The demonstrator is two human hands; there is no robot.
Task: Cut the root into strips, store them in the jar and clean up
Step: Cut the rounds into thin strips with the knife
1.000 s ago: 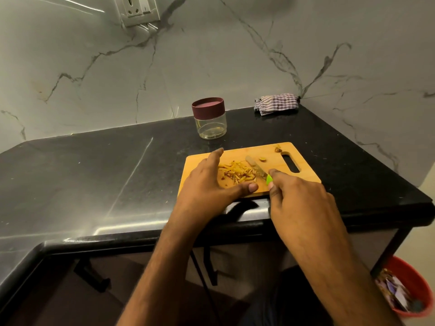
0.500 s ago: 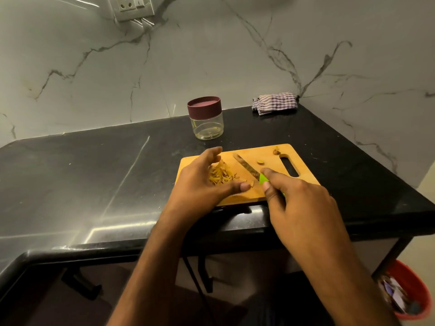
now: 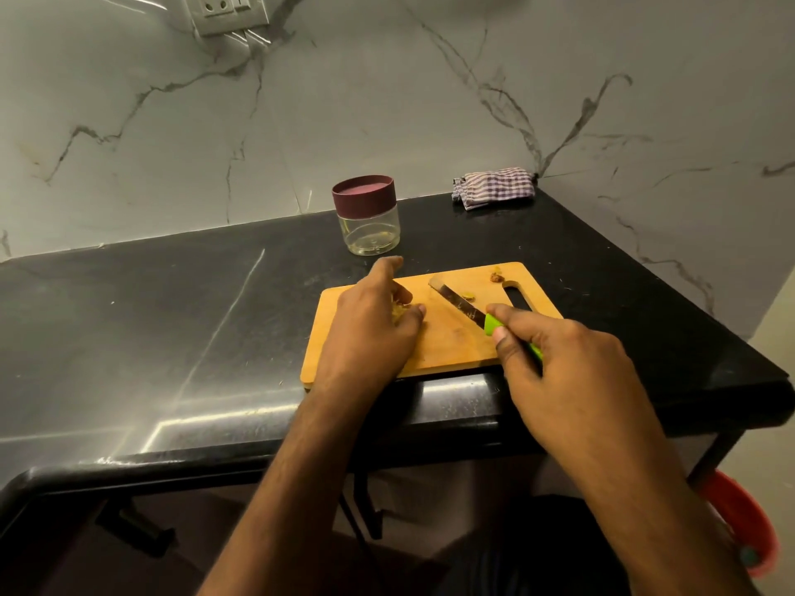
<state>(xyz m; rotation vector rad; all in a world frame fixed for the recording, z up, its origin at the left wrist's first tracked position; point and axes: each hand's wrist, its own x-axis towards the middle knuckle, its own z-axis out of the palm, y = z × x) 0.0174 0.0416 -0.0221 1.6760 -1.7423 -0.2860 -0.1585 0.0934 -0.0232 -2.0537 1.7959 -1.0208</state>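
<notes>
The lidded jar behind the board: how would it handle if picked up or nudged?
The jar looks squat, so probably hard to tip. Its clear wall appears empty, so likely light. Smooth sides might slip; glass or plastic is unclear.

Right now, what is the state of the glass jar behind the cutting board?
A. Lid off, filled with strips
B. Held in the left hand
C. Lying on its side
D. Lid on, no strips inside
D: the glass jar stands upright with its maroon lid on and no strips inside.
</notes>
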